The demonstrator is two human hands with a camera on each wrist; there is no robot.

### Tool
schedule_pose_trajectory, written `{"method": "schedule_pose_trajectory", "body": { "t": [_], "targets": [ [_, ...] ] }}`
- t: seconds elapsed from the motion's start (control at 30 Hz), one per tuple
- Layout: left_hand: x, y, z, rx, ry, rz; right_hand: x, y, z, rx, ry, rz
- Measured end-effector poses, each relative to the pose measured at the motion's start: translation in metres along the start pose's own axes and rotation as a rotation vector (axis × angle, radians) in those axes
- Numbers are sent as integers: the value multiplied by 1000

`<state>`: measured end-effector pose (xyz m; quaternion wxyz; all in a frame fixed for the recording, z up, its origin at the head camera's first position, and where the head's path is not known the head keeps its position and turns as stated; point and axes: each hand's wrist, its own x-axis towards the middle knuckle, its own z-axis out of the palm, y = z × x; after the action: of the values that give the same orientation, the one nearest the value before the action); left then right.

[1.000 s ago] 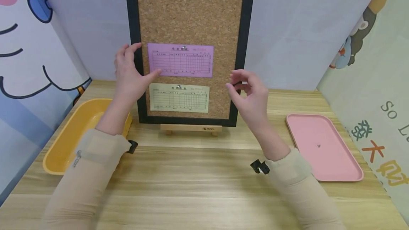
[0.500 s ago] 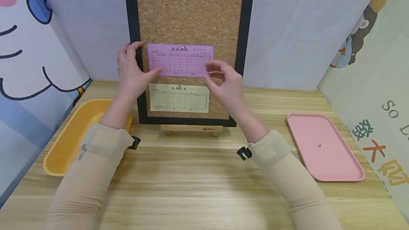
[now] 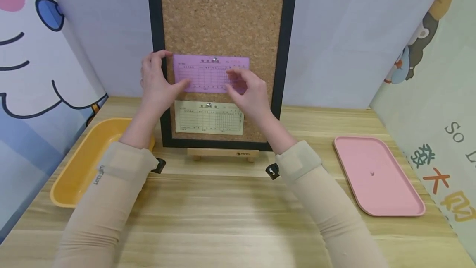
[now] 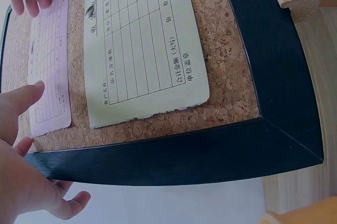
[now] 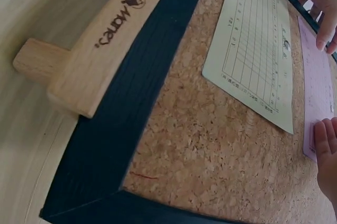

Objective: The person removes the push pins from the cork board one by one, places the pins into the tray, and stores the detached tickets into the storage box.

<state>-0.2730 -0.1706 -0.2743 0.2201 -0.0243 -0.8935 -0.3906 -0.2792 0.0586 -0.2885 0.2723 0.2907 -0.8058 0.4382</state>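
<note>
A black-framed cork board [image 3: 223, 20] leans on a small wooden easel [image 3: 223, 152]. Pinned to it are a pink-purple receipt slip [image 3: 198, 75] and, below that, a pale yellow receipt slip [image 3: 206, 121]. My left hand [image 3: 158, 80] grips the board's left edge, its thumb lying on the pink slip and some fingers behind the frame, as the left wrist view shows. Over the right part of the pink slip is my right hand [image 3: 251, 94], fingers loosely bent, with a gap between thumb and forefinger. Its fingers [image 5: 324, 134] appear to touch the slip in the right wrist view.
A yellow plastic basin [image 3: 68, 168] stands left, partly behind the left forearm. On the right lies a pink tray [image 3: 386, 181] with a tiny object [image 3: 372, 173] on it. Clear push pins [image 3: 215, 59] sit at the slips' top edges. Pale cloth [image 3: 334, 32] hangs behind the table.
My right hand has moved left, from beside the board to over the right part of the pink slip. The left hand has stayed at the board's left edge.
</note>
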Motion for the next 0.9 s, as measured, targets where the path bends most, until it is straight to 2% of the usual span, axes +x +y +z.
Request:
{"method": "schedule_pose_trajectory", "body": {
  "t": [0.27,0.6,0.9],
  "targets": [
    [4,0,1,-22,28,11,16,0,3,-47,-14,-54],
    [10,3,-5,44,-31,0,33,-5,1,-192,-53,-28],
    [9,2,-8,65,-60,5,40,-8,6,-272,-23,2]
  ]
}}
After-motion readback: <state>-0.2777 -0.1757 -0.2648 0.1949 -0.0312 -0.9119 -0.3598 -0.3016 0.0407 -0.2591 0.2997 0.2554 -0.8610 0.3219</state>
